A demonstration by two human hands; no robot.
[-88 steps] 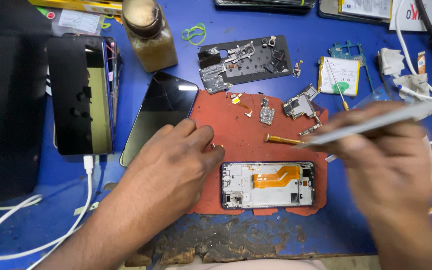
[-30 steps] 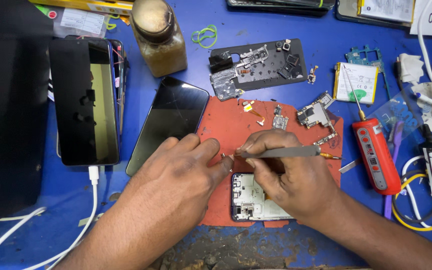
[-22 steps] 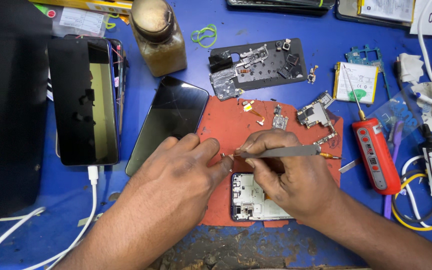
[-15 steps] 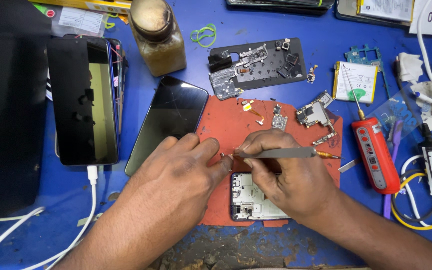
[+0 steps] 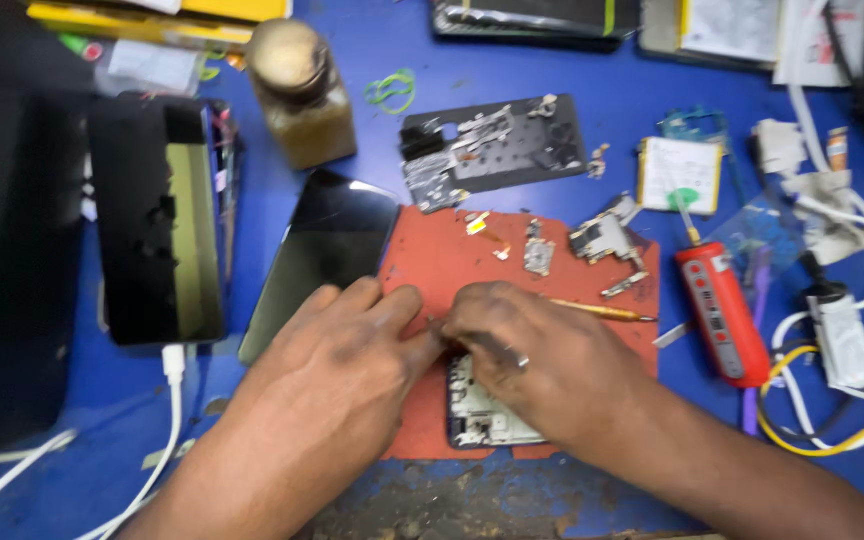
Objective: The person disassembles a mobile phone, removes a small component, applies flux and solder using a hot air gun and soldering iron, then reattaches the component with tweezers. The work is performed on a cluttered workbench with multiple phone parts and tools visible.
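Both hands (image 5: 422,350) fingertip-to-fingertip over phone frame (image 5: 482,415)

Head camera — single view, close above the blue workbench (image 5: 592,130), facing steeply down; near edge at bottom, far clutter at top.

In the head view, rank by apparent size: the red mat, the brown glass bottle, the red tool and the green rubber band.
1. red mat
2. brown glass bottle and red tool: look alike in extent, not ranked
3. green rubber band
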